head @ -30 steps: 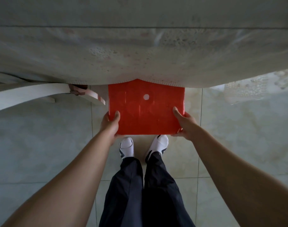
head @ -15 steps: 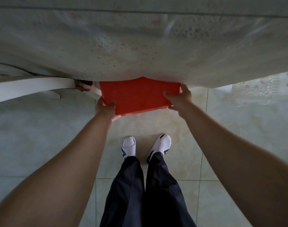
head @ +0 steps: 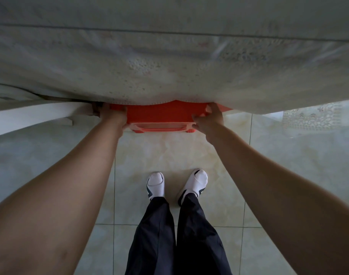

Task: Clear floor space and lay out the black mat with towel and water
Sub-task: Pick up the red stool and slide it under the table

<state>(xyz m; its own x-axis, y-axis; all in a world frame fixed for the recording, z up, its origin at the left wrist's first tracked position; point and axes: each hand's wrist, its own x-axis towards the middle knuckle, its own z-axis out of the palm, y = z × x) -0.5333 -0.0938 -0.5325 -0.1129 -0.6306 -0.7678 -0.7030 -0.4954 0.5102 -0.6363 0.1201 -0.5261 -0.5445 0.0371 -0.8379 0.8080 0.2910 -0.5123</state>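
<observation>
A red plastic stool [head: 161,118] sits low on the tiled floor, its far half hidden under the hanging edge of a pale tablecloth [head: 169,76]. My left hand [head: 113,116] grips the stool's left side and my right hand [head: 210,118] grips its right side. Both arms are stretched forward. The black mat, towel and water are not in view.
A white table leg or frame bar [head: 30,116] runs along the left under the cloth. My two feet in white socks and dark sandals [head: 175,185] stand on the beige floor tiles [head: 169,151] behind the stool. A lace cloth [head: 318,118] hangs at the right.
Both hands have pushed the red stool away from me and down, farther under the tablecloth. It was held up near my feet a second ago; now only its near edge shows.
</observation>
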